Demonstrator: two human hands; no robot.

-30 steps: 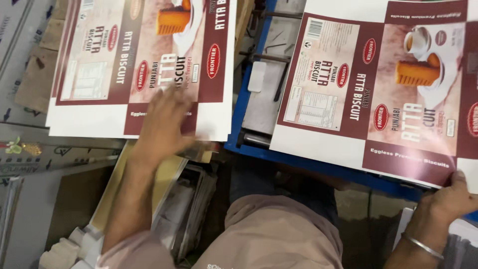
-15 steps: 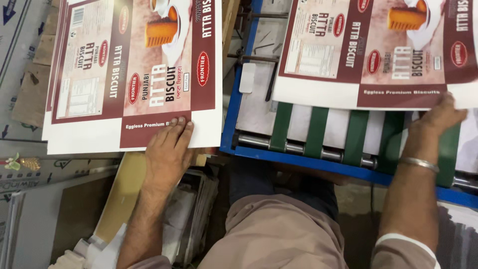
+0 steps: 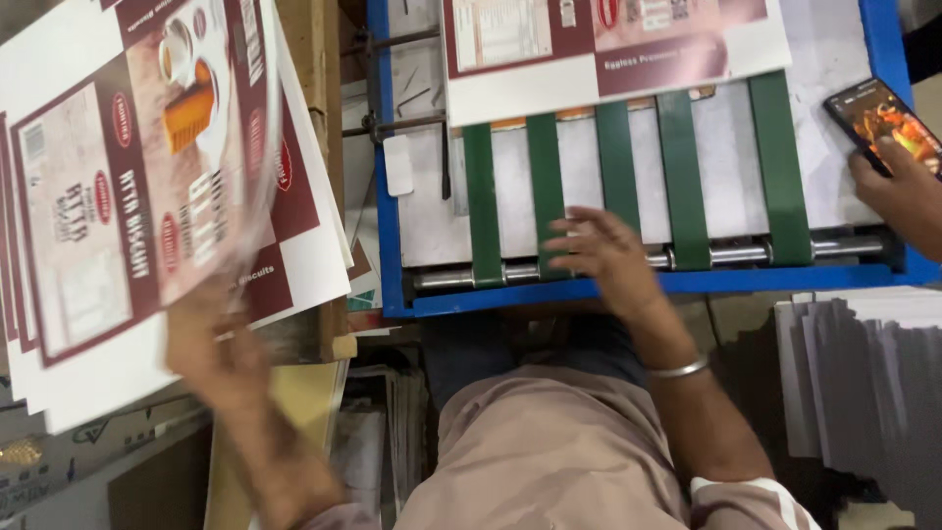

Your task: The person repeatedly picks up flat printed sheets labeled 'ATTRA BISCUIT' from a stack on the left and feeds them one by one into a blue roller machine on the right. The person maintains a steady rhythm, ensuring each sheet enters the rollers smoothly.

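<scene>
Printed maroon-and-white cardboard carton sheet (image 3: 128, 196), large and flat, tilted up at the left of the head view, on top of a stack of like sheets (image 3: 304, 245) fanned out beneath it. Lower edge gripped by the left hand (image 3: 211, 339), blurred; grip clenched on the sheet, fingers not clear to see. Forearm running down and to the right toward the body.

Second printed sheet of the same kind (image 3: 599, 49) lying flat on the blue-framed feeder worktop (image 3: 388, 196), at its far end, across four green belts (image 3: 613, 167). Grey metal plate under the belts, steel roller (image 3: 746, 255) along the near edge just inside the blue rail.

Right hand (image 3: 603, 250) over the near rail between the second and third belts, palm down, fingers spread and loose, grip released, holding nothing. Silver bangle (image 3: 679, 369) on the wrist, forearm slanting down to a rolled sleeve.

Another person's hand (image 3: 903, 191) at the right edge, holding a lit phone (image 3: 878, 113) over the worktop corner.

Stack of grey boards (image 3: 863, 383) on edge at the lower right. Brown cardboard (image 3: 314, 59) standing between sheet stack and feeder. Beige trousers (image 3: 530, 461) at the bottom centre.
</scene>
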